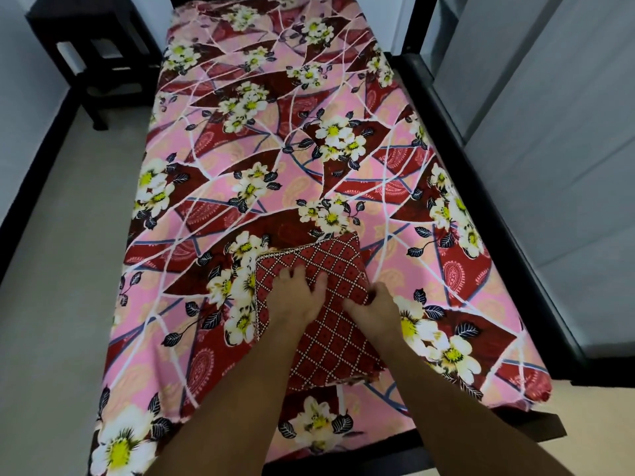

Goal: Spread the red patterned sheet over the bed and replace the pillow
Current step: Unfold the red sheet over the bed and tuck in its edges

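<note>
Left hand (295, 297) pressing, right hand (374, 310) gripping red bundle (330, 261), floral bed (240, 149) (pale floor (68, 269))

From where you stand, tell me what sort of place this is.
Probably a small bedroom: a narrow dark-framed bed, a floral sheet spread over it, and a dark side table beside its far end.

Matt printed cloth sheet (275, 159), folded cloth (319, 266)
</note>
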Motion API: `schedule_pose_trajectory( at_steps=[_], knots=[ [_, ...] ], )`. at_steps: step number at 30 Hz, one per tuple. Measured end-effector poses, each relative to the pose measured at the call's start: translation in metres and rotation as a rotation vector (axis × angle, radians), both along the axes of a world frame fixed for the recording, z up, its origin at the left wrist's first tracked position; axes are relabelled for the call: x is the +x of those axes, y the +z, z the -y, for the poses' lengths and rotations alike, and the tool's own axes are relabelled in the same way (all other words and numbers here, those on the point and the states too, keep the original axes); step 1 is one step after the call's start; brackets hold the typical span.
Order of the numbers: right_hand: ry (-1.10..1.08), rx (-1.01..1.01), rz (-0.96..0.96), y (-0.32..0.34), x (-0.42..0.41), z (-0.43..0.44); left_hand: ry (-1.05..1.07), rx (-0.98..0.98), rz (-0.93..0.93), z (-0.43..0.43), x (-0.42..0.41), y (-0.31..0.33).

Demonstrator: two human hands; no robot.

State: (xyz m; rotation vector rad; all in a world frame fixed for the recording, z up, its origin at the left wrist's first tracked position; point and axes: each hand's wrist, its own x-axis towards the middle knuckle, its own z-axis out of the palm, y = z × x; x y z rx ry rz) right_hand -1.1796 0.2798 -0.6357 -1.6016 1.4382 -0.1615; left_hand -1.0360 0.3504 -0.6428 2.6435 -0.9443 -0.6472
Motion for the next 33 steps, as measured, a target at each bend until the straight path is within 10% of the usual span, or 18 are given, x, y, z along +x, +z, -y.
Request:
schedule_pose_trajectory(
  at_steps=[8,19,26,33],
  knots=[
    [0.033,0.097,0.458,0.046,0.039,-0.034,0.304,-0.327,-0.471,-0.003,0.021,0.058],
    [0.223,0.606,0.479,0.075,0.114,-0.098,0.423,-0.122,-0.040,-0.071,0.098,0.101],
    [0.274,0.295,0.404,0.056,0.145,-0.120,0.867,-0.070,0.237,-0.158,0.147,0.082],
    [0.176,-0.081,-0.023,0.010,0.113,-0.083,0.467,0.052,0.202,-0.178,0.133,0.021]
  ],
)
